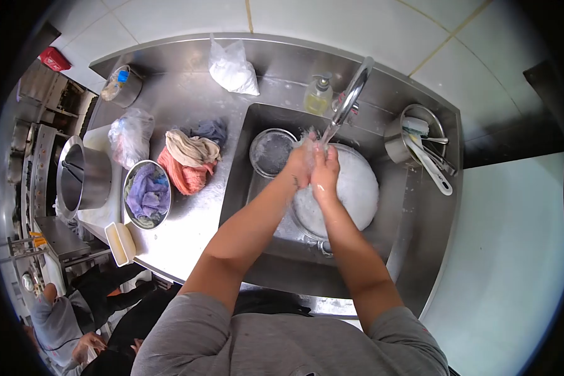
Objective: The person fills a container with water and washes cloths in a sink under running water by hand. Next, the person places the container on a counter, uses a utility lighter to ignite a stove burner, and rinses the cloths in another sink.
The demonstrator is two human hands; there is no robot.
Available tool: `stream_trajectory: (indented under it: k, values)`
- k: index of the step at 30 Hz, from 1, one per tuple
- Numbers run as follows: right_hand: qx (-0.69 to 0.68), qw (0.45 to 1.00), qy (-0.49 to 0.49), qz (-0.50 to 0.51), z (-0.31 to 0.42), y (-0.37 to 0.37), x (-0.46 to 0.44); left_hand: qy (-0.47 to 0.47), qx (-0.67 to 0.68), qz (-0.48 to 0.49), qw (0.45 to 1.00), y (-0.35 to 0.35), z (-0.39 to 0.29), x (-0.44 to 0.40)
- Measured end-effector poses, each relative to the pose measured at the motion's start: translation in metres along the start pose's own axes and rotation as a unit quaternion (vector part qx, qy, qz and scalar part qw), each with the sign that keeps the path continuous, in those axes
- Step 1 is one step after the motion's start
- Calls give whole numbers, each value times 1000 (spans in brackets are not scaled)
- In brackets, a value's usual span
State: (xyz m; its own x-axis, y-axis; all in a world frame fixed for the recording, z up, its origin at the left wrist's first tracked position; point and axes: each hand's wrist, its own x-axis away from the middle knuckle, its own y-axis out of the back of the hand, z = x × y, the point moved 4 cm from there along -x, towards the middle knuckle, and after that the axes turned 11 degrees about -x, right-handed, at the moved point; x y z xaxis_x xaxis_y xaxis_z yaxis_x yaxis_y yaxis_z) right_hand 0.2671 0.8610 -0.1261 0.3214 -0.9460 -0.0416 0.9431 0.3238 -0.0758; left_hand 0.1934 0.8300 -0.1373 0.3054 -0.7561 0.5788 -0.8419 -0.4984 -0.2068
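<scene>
Both hands are together under the curved faucet (357,84), over the steel sink (269,263). Water runs and splashes on them. My left hand (299,164) is on the left, its fingers blurred by the splash. Close beside it, my right hand (325,168) is raised with wet fingers; whether anything is between the hands cannot be made out. Beneath them sits a large round pot full of white foam (351,194). A smaller round strainer or pan (272,152) lies in the sink's back left corner.
Behind the sink stand a soap bottle (318,95) and a white plastic bag (233,67). Utensils fill a pot (398,141) at right. Cloths (188,160), a bowl of rags (147,194) and a tall pot (94,178) are left. Another person (59,319) is at lower left.
</scene>
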Motion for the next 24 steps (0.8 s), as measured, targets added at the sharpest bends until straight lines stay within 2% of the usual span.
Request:
stream_trajectory:
  k: [1, 2, 3, 4, 5, 7, 10, 11, 13, 14, 16, 17, 18, 19, 20, 21, 22, 23, 24]
  values:
    - [46, 998, 5, -42, 2, 0, 1, -82, -124, -77, 986, 2, 10, -13]
    - [92, 992, 10, -83, 10, -1, 1, -162, -520, -183, 818, 3, -9, -6]
    - [137, 983, 17, -124, 18, 1, 1, -136, -433, -196, 869, 5, -14, -2]
    - [121, 989, -40, -73, 18, 2, -5, -108, -340, -207, 911, 7, -18, 2]
    - [92, 992, -45, -75, 24, 1, -6, -77, -244, -216, 942, 9, -17, 4]
    - [32, 995, -58, -78, 32, -1, -8, -120, -281, -233, 923, 9, -18, 2]
    - [-34, 993, -81, -79, -15, 2, -21, -180, -332, -213, 901, 5, -36, 18]
    - [-117, 977, -170, -59, -12, -1, -21, -198, -348, -198, 895, 2, -43, 28]
    - [-276, 899, -340, -15, 10, -12, -16, -247, -402, -187, 862, 2, -52, 38]
    - [-285, 884, -369, 2, 8, -11, -17, -269, -428, -180, 844, 2, -53, 41]
    - [-303, 854, -423, 32, 4, -9, -23, -245, -373, -152, 882, 12, -51, 33]
    - [-263, 895, -359, 15, 10, -6, -26, -232, -343, -138, 900, 16, -50, 27]
    - [-222, 930, -293, -1, 19, -7, -26, -176, -360, -181, 898, 24, -49, 19]
    - [-179, 957, -226, -17, 26, -10, -23, -151, -198, -152, 956, 28, -39, 2]
    - [4, 992, -127, 9, 25, -14, -17, -122, -31, -120, 985, 32, -23, -21]
    - [88, 995, -56, -6, 32, -21, -7, -91, 139, -83, 983, 27, -28, -19]
    - [172, 985, 16, -23, 39, -27, 3, -78, 154, -91, 981, 21, -32, -13]
    - [255, 962, 88, -41, 48, -30, 9, -50, 196, -8, 979, 5, -34, 0]
    - [193, 980, 19, -52, 57, -26, 2, -21, 236, 74, 969, -9, -32, 15]
